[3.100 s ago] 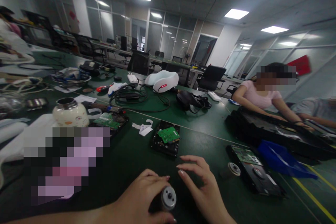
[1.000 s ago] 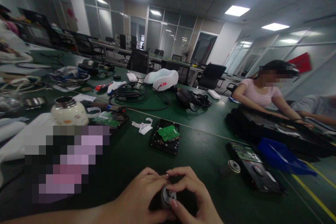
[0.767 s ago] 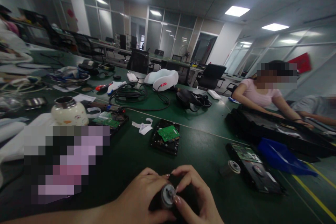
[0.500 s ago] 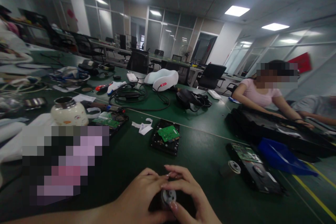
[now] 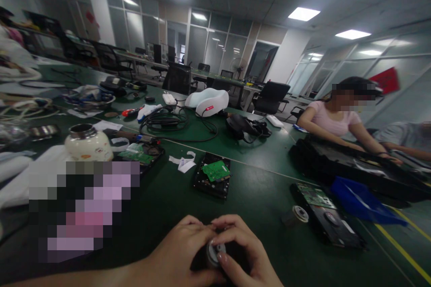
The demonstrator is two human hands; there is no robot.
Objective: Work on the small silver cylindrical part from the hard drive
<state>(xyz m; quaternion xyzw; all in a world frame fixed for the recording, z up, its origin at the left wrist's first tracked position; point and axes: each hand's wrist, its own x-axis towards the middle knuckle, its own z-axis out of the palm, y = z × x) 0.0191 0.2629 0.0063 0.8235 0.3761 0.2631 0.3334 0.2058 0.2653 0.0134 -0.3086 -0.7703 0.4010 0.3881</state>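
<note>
- Here we are at six o'clock, low on the green table [image 5: 259, 188], and the small metal cylinder [image 5: 213, 258] sits between both hands, end face up.
- The left hand [image 5: 183, 251] comes in from nine o'clock, clamped around the cylinder's side, fingers behind, thumb in front!
- From three o'clock, the right hand [image 5: 249, 246] pinches at the top, thumb and fingertips meeting the rim and covering part of the face.
- Is its base on the tabletop or lifted? Can't tell; the hands hide it.
- Progress check: I'd call this mid-handling. The hold is complete, letting go isn't done, and no piece is visibly off the cylinder.
- Out at two o'clock from the hands, a second cylinder [image 5: 296, 216] stands untouched, just beside a hard drive [image 5: 340, 232].
- Straight up at twelve, another drive [image 5: 211, 189] carries a green circuit board [image 5: 216, 170] lying askew, loose by the look of it, no hand near.
- Paper scraps [image 5: 185, 163] lie just left of that, towards half past eleven.
</note>
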